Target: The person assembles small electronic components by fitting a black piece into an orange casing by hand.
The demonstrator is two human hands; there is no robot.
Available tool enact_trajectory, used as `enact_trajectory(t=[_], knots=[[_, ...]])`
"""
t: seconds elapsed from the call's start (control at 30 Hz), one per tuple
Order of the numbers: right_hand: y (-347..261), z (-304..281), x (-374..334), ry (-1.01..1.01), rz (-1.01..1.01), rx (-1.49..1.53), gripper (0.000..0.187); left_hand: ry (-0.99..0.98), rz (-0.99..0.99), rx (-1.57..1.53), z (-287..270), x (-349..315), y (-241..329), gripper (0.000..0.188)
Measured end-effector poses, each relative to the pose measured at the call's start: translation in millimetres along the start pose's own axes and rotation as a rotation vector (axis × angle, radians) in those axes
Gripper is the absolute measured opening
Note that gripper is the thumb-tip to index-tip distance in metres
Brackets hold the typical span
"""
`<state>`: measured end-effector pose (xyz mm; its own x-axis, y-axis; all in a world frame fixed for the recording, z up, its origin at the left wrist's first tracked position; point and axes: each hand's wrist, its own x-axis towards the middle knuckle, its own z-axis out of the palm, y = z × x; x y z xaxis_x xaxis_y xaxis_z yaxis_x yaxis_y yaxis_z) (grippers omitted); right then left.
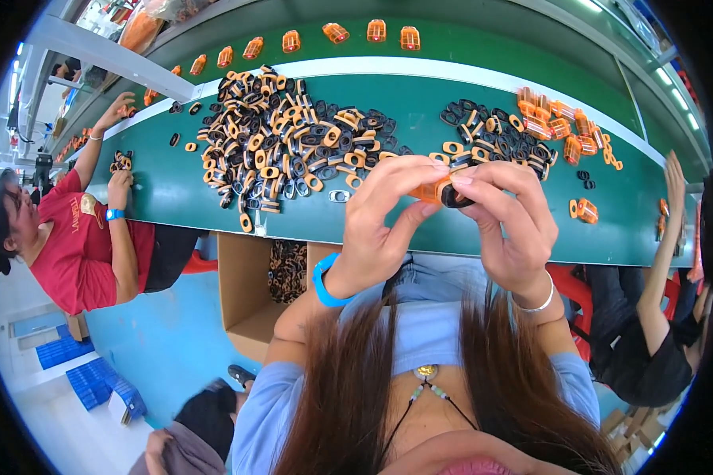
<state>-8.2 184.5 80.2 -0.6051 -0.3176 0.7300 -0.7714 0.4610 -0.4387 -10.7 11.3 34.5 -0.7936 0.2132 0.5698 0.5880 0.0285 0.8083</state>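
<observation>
My left hand (376, 226) grips a translucent orange plastic housing (428, 192) between thumb and fingers, above the near edge of the green table. At its right end is a black oval ring (455, 196), pinched by the thumb and fingertips of my right hand (515, 226). Ring and housing touch; how far they fit together is hidden by my fingers. Just beyond my hands lies a small heap of black and orange oval rings (495, 134). Orange housings (562, 123) are clustered to its right. A much larger heap of rings (273, 150) spreads out on the left.
Orange housings (291, 41) stand in a row on the far green strip, past a white rail (420, 71). A cardboard box (242, 277) of parts sits below the table edge. A co-worker in red (87, 245) works at left; another's arm (664, 245) reaches in at right.
</observation>
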Motion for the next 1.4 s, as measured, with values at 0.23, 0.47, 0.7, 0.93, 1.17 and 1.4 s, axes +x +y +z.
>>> enact_trajectory(t=[0.23, 0.47, 0.7, 0.93, 1.17, 1.4], knots=[[-2, 0, -4, 0.012, 0.049, 0.034, 0.032, 0.075, -0.014, 0.031, 5, 0, 4, 0.033], [-4, -10, -5, -0.033, 0.053, -0.001, 0.031, 0.039, 0.034, 0.140, 4, -2, 11, 0.033], [0, -9, -7, -0.006, 0.045, 0.088, 0.028, -0.006, 0.066, 0.259, 0, -1, 14, 0.031], [-1, -12, -5, -0.034, 0.085, 0.065, 0.030, -0.029, 0.078, 0.286, -1, 1, 14, 0.029], [-1, -12, -4, -0.043, 0.101, 0.084, 0.029, -0.031, 0.081, 0.305, 0, 1, 15, 0.030], [0, -16, -7, -0.055, 0.107, 0.127, 0.029, -0.015, 0.149, 0.378, 4, 1, 19, 0.033]])
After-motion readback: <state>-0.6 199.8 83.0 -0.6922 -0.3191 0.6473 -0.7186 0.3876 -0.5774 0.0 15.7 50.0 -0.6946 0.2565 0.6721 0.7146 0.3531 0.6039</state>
